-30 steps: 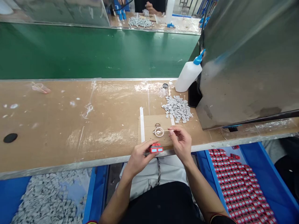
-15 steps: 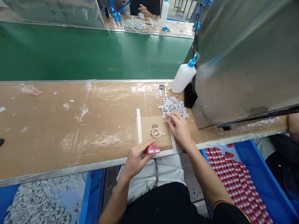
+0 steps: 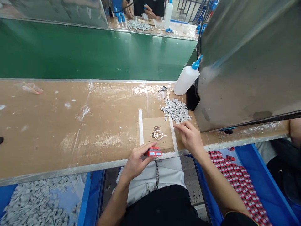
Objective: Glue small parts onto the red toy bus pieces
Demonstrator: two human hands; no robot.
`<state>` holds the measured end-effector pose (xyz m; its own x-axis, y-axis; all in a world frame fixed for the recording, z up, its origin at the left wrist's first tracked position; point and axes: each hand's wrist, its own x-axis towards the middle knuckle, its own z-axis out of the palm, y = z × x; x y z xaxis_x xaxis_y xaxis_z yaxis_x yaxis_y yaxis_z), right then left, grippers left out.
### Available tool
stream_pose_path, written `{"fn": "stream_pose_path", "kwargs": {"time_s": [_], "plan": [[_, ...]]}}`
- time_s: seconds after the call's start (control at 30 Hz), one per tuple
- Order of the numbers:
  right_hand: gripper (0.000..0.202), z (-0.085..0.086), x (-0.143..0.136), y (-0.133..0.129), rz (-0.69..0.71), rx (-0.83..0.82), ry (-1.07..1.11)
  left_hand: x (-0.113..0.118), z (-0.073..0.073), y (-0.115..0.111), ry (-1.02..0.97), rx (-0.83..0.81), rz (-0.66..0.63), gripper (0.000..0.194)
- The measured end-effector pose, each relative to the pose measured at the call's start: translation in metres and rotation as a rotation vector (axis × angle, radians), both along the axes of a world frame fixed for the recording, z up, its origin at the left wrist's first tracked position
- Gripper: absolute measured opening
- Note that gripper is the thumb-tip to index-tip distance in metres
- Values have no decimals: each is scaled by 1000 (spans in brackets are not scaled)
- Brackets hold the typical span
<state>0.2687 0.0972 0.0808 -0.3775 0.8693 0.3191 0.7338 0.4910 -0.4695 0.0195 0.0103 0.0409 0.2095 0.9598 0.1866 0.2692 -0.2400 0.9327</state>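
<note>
Between the thumb and fingers of my left hand (image 3: 135, 161) is a small red toy car (image 3: 154, 152) with pale blue windows, held over the table's front edge. My right hand (image 3: 191, 138) is just in front of a pile of small grey plastic pieces (image 3: 176, 110). Its thumb and forefinger are pinched close to the nearest grey pieces; whatever is between the fingertips is too small to make out. On a cardboard sheet (image 3: 147, 128) between the hands sits a small round cup (image 3: 158, 135) with a thin white stick in it.
A white bottle (image 3: 187, 80) with a blue nozzle leans by a metal panel (image 3: 246, 69) on the right. Below the table are a bin of grey pieces (image 3: 39, 201) and a blue bin (image 3: 263, 169) with rows of red toy cars. Across the green belt (image 3: 94, 53), another person's hands work.
My right hand has moved right and slightly toward me, from the pile's left front edge. My left hand still holds the toy car in nearly the same place.
</note>
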Motion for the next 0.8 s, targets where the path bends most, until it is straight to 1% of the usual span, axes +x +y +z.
{"fn": "stream_pose_path", "kwargs": {"time_s": [0.1,0.2,0.27,0.3,0.37,0.4,0.47,0.53,0.67,0.8], "plan": [[22,1,-1,-28,-25,-51,249,-2,1,2,-35,-2,-66,46],[15,-1,-12,-54,-52,-144,430,-3,2,3,-94,-44,-120,48],[13,-4,-21,-66,-63,-275,582,-3,2,3,-156,-119,-133,49],[15,-6,-26,-70,-67,-367,663,-3,3,2,-193,-166,-133,48],[21,-7,-34,-74,-66,-567,796,-2,4,2,-253,-248,-128,43],[20,-6,-38,-74,-57,-645,831,-2,4,1,-266,-271,-126,39],[17,-3,-43,-72,-22,-713,835,-1,6,1,-245,-270,-116,28],[16,1,-45,-68,13,-687,790,-1,6,2,-185,-230,-101,23],[11,2,-47,-64,50,-596,678,-2,6,2,-87,-139,-84,22],[12,-4,-49,-65,25,-625,658,-2,6,2,-62,-105,-83,24]]}}
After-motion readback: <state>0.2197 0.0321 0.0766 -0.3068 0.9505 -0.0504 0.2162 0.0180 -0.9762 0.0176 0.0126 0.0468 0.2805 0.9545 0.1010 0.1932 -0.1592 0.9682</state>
